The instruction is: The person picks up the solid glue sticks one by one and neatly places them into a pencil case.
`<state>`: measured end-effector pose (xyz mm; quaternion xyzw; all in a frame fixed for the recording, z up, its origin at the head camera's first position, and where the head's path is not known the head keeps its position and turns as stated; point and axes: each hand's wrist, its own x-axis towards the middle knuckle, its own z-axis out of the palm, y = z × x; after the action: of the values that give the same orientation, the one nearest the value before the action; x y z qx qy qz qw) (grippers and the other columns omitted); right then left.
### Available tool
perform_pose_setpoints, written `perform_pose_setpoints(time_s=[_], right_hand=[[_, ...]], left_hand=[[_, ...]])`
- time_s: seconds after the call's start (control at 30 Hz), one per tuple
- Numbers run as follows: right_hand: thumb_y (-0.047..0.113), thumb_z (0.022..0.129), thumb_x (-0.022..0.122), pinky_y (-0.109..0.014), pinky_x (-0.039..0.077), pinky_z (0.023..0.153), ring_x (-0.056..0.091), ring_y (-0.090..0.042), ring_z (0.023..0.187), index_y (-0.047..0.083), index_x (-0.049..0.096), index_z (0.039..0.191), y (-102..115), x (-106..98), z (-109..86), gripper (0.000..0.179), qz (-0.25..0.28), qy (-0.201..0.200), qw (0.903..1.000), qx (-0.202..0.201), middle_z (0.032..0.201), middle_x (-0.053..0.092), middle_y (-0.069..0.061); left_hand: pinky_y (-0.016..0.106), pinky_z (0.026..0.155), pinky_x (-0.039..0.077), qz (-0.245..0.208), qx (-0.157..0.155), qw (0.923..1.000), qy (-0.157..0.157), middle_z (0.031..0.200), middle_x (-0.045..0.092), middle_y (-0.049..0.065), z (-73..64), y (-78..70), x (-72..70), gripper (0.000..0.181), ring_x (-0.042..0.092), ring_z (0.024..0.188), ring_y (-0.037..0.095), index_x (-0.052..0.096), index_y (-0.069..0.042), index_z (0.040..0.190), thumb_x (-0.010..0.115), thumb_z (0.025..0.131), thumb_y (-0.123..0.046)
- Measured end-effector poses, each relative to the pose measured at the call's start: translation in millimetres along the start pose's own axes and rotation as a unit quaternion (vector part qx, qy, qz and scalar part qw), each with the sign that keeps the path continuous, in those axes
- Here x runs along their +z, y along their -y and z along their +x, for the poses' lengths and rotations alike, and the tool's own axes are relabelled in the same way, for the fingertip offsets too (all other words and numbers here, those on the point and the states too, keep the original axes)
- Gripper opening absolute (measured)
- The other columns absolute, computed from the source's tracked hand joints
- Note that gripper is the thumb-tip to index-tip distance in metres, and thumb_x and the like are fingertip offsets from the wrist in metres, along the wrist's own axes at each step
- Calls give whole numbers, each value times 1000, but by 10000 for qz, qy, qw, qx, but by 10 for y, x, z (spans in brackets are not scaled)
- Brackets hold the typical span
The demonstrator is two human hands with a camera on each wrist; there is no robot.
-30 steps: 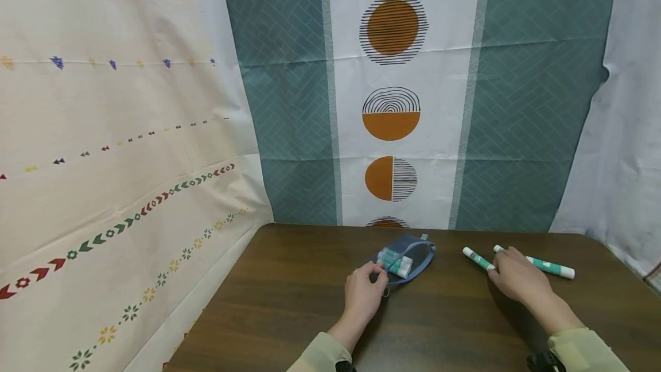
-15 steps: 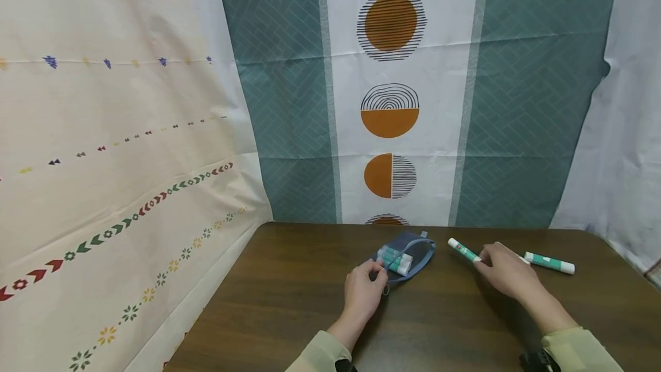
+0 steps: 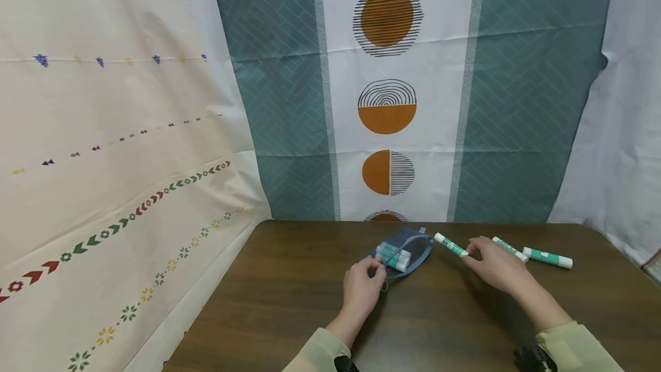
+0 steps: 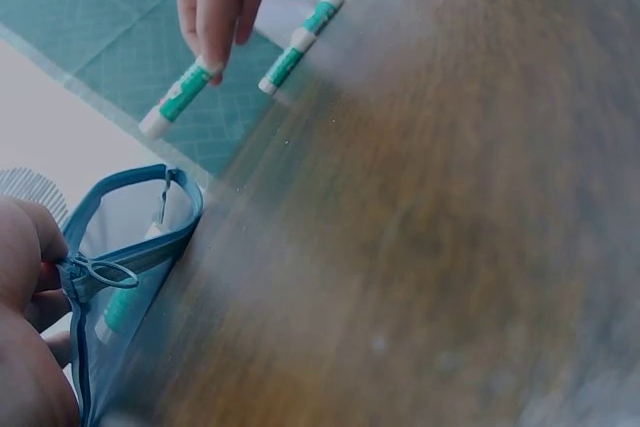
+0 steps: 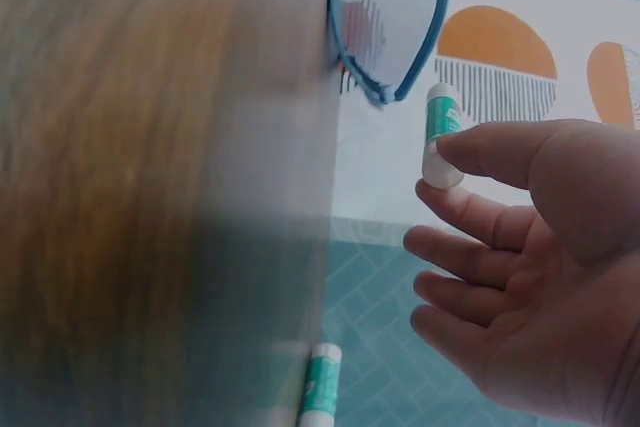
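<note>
My left hand (image 3: 363, 290) pinches the near edge of a see-through blue zip pouch (image 3: 422, 259) lying on the table. Glue sticks (image 3: 395, 257) with green labels and white ends show inside it. The pouch mouth gapes in the left wrist view, a ring-shaped pull (image 4: 108, 273) hanging beside my fingers. Just right of the pouch, my right hand (image 3: 497, 267) holds another glue stick (image 3: 450, 244) by one end. In the right wrist view, thumb and index finger pinch that stick (image 5: 442, 122), while the other fingers are spread loosely.
Two more glue sticks lie on the brown table (image 3: 289, 297), right of my right hand: one angled stick (image 3: 510, 250) and one farther right (image 3: 548, 258). Patterned cloths hang behind the table (image 3: 289, 102) and along its left side (image 3: 129, 131).
My right hand has picked a glue stick away from the others and carried it left, closer to the pouch. My left hand keeps its grip on the pouch. The view tilts down slightly.
</note>
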<state>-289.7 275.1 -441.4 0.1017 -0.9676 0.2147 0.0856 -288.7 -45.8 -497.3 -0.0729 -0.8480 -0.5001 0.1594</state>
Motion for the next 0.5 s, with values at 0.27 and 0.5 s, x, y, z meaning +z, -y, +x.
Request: perform_pose_setpoints(time_s=[0.27,0.5], right_hand=[[25,104,76,-62,57,88,65,-53,126,6,74,105,215,5,-9,19,101,189,9997,-110,144,64,-33],[25,102,77,-58,59,84,67,-49,123,10,72,102,400,40,-27,16,110,466,9987,-196,141,66,-31]], left_hand=[[62,114,50,16,-44,10000,-25,121,82,-4,8,2,0,11,68,134,37,82,-14,92,74,100,-15],[61,114,50,-9,27,10000,-69,120,82,-5,24,23,16,12,69,134,34,81,-16,89,76,100,-14]])
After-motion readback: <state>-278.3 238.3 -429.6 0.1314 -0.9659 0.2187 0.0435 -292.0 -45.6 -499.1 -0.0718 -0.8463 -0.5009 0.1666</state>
